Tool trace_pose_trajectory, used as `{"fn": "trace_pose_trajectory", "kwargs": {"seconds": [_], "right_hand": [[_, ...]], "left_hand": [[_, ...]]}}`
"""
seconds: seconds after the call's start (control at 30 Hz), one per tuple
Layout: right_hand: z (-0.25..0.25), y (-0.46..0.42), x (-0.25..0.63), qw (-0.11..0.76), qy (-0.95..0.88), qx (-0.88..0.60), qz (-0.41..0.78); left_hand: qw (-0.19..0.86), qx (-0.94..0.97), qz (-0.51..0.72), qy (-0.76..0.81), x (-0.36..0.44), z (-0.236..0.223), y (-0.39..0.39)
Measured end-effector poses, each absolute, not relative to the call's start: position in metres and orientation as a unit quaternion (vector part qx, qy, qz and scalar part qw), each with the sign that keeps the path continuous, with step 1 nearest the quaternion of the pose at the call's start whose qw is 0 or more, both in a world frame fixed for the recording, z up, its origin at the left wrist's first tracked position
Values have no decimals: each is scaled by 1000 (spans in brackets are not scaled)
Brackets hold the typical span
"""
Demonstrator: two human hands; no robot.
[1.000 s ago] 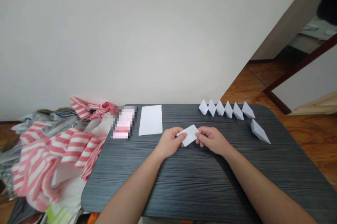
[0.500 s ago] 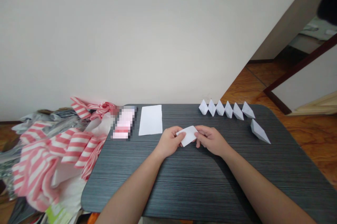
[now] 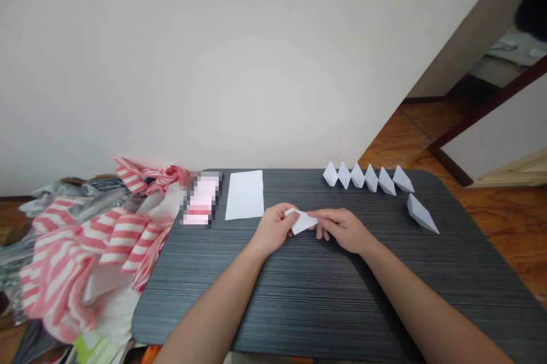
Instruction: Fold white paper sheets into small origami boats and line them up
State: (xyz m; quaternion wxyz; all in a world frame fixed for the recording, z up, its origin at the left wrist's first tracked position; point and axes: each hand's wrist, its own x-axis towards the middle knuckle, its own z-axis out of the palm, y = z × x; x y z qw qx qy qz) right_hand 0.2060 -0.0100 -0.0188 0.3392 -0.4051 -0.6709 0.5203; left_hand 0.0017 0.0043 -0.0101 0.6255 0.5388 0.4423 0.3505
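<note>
Between my hands is a small folded piece of white paper point(image 3: 302, 223), held above the dark table. My left hand point(image 3: 276, 228) pinches its left side, thumb on top. At its right corner, my right hand point(image 3: 339, 227) grips the edge with thumb and forefinger, the other fingers curled below. The underside of the paper is hidden. Farther back on the left lies a flat stack or sheet of white paper point(image 3: 245, 195). Several folded paper boats point(image 3: 358, 176) stand in a row at the back right, and another folded paper boat point(image 3: 422, 214) sits nearer, right of my right hand.
The dark, wood-grained table point(image 3: 299, 307) stands against a white wall point(image 3: 239, 68). A blurred-out pink and white phone-like object point(image 3: 200, 200) lies at the back left. Red-and-white striped cloth point(image 3: 64, 261) and plastic bags are heaped left of the table.
My right forefinger and thumb have shifted onto the paper's upper right edge, and that edge now looks folded down, making the visible paper narrower. My left hand has barely moved.
</note>
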Motion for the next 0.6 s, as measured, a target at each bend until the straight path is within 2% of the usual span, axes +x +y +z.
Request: {"fn": "trace_pose_trajectory", "kwargs": {"seconds": [0.4,0.6], "right_hand": [[-12,-6,207,315,-776,-389,384],[-19,-10,207,348,-673,-438,483]], "left_hand": [[634,541,361,418,2,-15,5],[603,559,359,442,2,-18,4]]}}
